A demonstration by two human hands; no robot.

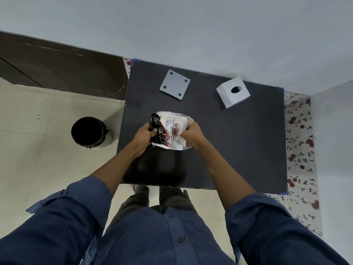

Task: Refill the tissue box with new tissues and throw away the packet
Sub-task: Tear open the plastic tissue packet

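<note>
Printed tissue packet (169,130) mid-table; white tissue box (233,92) and its base (174,84) beyond.

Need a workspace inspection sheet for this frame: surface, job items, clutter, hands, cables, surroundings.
Surface: dark table, blue tape at its corners, floral cloth showing at its right edge.
Job's things: tissue packet held over the table; white tissue box at far right, round opening visible; grey base plate lying apart from the box, four dark pads up.
Clutter: nothing seen.
Grippers: left hand grips the packet's dark end; right hand grips its clear end.
Cables: nothing seen.
Surroundings: black-lined bin on the tiled floor left of the table; pale wall behind; dark panel at far left.
</note>
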